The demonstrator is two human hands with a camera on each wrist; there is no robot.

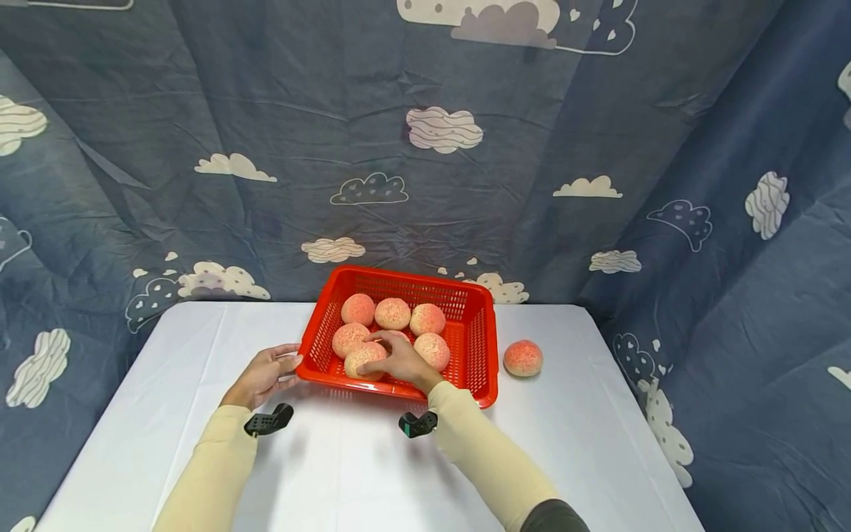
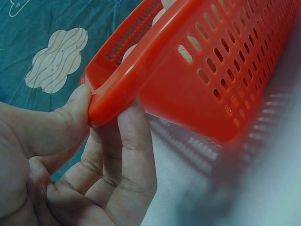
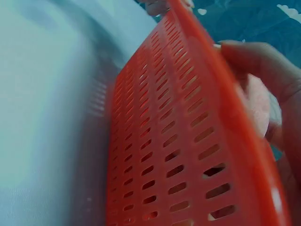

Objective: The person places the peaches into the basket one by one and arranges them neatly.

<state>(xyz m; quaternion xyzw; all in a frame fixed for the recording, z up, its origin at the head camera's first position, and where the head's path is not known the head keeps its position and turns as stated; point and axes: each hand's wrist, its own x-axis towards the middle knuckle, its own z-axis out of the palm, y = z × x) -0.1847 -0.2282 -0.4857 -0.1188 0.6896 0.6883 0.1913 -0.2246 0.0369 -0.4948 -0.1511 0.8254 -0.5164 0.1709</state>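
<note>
A red plastic basket [image 1: 473, 369] with slotted walls holds several pink-and-cream peaches [image 1: 392, 314]. My left hand [image 1: 266, 373] pinches the basket's front left corner; in the left wrist view the thumb lies on top of the rim [image 2: 136, 61] and the fingers come up from below. Reaching over the front rim, my right hand [image 1: 404, 362] grips a pale peach [image 1: 362, 360] at the front left inside the basket. The right wrist view shows that hand behind the basket's front wall [image 3: 155, 141], which partly hides the peach. Another peach beneath the right hand is mostly covered.
One redder peach [image 1: 523, 358] lies on the white table [image 1: 565, 443] to the right of the basket. A dark blue curtain [image 1: 286, 214] with cloud prints hangs behind the table and along its sides. Inside the basket, the peaches sit toward the left and middle.
</note>
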